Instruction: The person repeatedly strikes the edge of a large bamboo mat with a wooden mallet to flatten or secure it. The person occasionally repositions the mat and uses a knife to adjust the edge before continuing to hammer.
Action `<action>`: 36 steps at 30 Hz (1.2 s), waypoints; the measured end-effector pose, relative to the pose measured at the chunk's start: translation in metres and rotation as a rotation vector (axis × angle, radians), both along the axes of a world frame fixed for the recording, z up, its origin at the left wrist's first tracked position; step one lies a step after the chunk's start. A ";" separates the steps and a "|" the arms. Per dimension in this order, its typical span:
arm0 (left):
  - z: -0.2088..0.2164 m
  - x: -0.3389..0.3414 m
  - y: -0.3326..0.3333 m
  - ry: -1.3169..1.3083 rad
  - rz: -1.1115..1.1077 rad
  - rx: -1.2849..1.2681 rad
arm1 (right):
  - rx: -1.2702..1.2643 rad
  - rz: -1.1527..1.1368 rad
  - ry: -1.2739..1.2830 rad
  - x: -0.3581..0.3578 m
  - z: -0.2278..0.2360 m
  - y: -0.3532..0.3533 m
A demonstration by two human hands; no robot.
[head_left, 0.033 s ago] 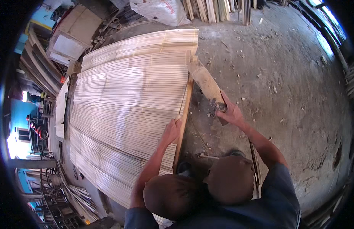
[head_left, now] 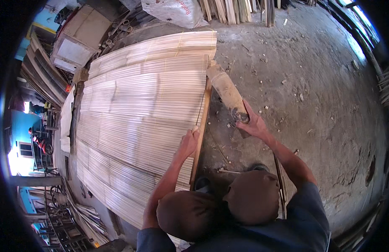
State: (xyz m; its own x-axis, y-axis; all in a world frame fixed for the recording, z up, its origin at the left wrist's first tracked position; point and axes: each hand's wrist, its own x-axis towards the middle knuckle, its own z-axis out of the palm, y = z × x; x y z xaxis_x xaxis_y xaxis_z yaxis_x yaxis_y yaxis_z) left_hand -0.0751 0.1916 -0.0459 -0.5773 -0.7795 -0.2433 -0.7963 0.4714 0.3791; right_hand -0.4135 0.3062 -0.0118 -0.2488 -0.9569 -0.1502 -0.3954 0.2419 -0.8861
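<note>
A wide mat of pale, narrow slats [head_left: 131, 101] lies to the left, its right ends running along a wooden rail [head_left: 206, 107]. At that edge my left hand [head_left: 188, 143] is closed around the pale end of a thin dark rod [head_left: 200, 111], which lies along the slat ends; what the fist covers is hidden. My right hand [head_left: 254, 124] grips the near, dark-stained end of a thick length of bamboo [head_left: 225, 89]. The bamboo slants away from me to the left, its far end close beside the rail; whether they touch I cannot tell.
Bundles of upright wood strips [head_left: 232, 10] and a white sack [head_left: 174, 11] stand at the far side. A box-like cabinet [head_left: 80, 38] is at the far left. Small wood scraps litter the concrete floor [head_left: 324, 105] on the right. My knees [head_left: 252, 197] are close below my hands.
</note>
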 end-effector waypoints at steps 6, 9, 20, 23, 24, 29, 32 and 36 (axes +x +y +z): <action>0.089 -0.056 -0.031 0.029 0.276 0.457 | -0.121 -0.104 -0.206 -0.002 0.002 0.028; 0.099 -0.052 -0.035 0.017 0.251 0.465 | -0.117 -0.091 -0.277 0.006 0.014 0.037; 0.032 -0.049 0.030 -0.043 0.334 0.100 | -0.061 -0.232 -0.402 0.018 0.014 0.079; 0.046 -0.045 0.032 0.068 0.371 0.192 | -0.029 -0.216 -0.215 0.013 0.043 0.072; 0.043 -0.045 0.034 0.092 0.384 0.221 | -0.088 -0.214 -0.153 0.012 0.051 0.067; 0.034 -0.036 0.031 0.200 0.330 0.209 | -0.386 -0.211 -0.118 -0.007 0.145 0.015; 0.027 0.001 0.023 0.152 0.084 0.052 | -0.676 -0.257 -0.138 0.001 0.214 -0.031; 0.054 -0.036 0.031 0.128 0.293 0.264 | -0.949 -0.365 0.040 0.001 0.225 -0.055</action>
State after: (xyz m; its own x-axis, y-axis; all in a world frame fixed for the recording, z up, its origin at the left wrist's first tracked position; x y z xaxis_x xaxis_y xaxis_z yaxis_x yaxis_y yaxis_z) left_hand -0.1115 0.2229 0.0085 -0.3789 -0.8355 -0.3979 -0.8209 0.1050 0.5613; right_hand -0.4130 0.2514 0.2131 -0.5378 -0.5413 0.6464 -0.4714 -0.4426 -0.7628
